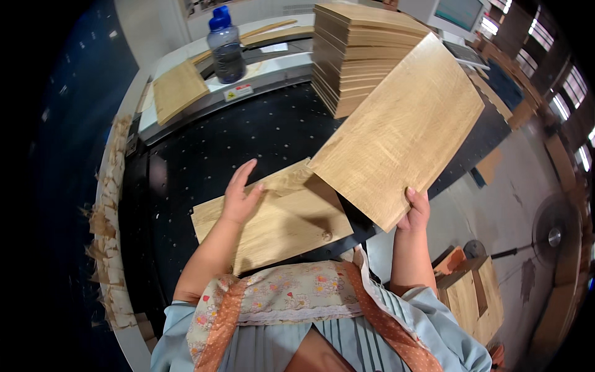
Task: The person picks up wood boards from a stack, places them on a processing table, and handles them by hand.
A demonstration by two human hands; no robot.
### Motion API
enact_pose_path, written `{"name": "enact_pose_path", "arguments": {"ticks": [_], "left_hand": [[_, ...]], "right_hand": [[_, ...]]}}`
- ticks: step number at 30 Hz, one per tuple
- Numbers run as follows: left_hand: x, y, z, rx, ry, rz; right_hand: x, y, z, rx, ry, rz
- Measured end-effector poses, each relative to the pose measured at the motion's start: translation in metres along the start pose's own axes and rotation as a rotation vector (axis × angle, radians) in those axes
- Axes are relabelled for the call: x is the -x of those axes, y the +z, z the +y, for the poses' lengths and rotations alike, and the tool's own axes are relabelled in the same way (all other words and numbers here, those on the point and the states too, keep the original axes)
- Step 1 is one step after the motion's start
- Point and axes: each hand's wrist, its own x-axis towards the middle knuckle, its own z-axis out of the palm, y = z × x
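My right hand grips a large light-brown wood panel by its lower right corner, thumb on the upper face and the other fingers hidden beneath. The panel is tilted up, its far end in front of the stack. A second wood panel with a dark knot lies on the black dotted table close to my body. Above that panel's left part my left hand is open, fingers stretched out and thumb apart, holding nothing. Whether it touches the panel I cannot tell. The held panel's lower left corner overlaps the lying panel's far edge.
A tall stack of wood panels stands at the far side. Left of it are a blue-capped water bottle and a small board on a white ledge. A monitor stands back right. A fan and a wooden box are at right.
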Motion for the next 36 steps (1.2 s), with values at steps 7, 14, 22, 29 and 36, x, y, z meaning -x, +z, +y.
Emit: {"name": "enact_pose_path", "arguments": {"ticks": [7, 14, 22, 29, 36], "left_hand": [[-0.029, -0.012, 0.093, -0.171, 0.378, 0.01], [-0.024, -0.02, 0.094, -0.131, 0.328, -0.013], [-0.023, -0.065, 0.056, 0.349, -0.135, 0.416], [-0.01, -0.083, 0.037, -0.805, -0.243, 0.227], [-0.011, -0.064, 0.073, -0.292, -0.114, 0.274]], "right_hand": [[-0.007, 0.016, 0.018, -0.056, 0.086, -0.073], [-0.001, 0.028, 0.023, -0.081, 0.143, -0.102], [0.0, 0.026, 0.023, -0.085, 0.106, -0.086], [0.003, 0.033, 0.022, -0.067, 0.076, -0.089], [0.005, 0.04, 0.022, -0.028, 0.088, -0.143]]}}
